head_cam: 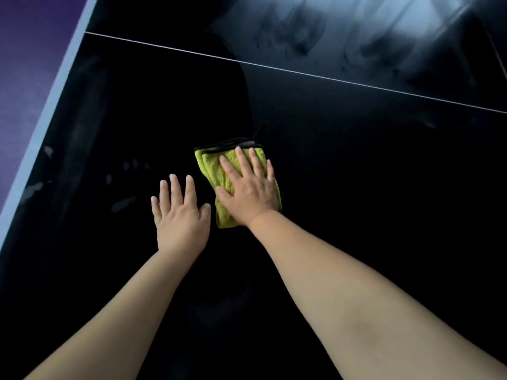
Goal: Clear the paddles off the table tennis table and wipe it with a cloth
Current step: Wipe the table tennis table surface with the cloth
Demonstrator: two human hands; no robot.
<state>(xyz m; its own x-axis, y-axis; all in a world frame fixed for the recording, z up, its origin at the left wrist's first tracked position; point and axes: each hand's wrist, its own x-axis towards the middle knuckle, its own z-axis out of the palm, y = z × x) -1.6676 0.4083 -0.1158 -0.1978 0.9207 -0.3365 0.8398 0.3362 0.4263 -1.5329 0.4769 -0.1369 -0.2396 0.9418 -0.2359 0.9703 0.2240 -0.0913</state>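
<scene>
Cloth (207, 171), a yellow-green microfibre one folded into a thick pad, lay on the dark counter (356, 187) of the table tennis table. It sat near the middle of the view, on the person's side of the thin white line (301, 72).

The right hand (248, 190) lay flat on top of it with fingers straight and spread and the palm pressing down. Its grip was open, with nothing curled round the fabric. That flat press probably spread weight over the whole pad, so that it would drag evenly instead of bunching.

The left hand (179, 212) rested on the bare counter just beside the cloth and appeared not to touch it. Its fingers were also straight and apart, the grip open and holding nothing. It looked like a brace for leaning out over the surface.

The cloth's long axis ran away from the person, roughly in line with the right forearm, with the far end tilted a little to the left. Its black-trimmed edge (229, 145) pointed toward the white line, and the plain folded end sat under the wrist.

No paddles were in view, so wiping seemed to be the step in hand. Pale smudges (120, 204) showed near the light edge band (46, 127) on the left, and streaks showed in the glare (356, 23) beyond the line. Much of the surface therefore looked unwiped.
</scene>
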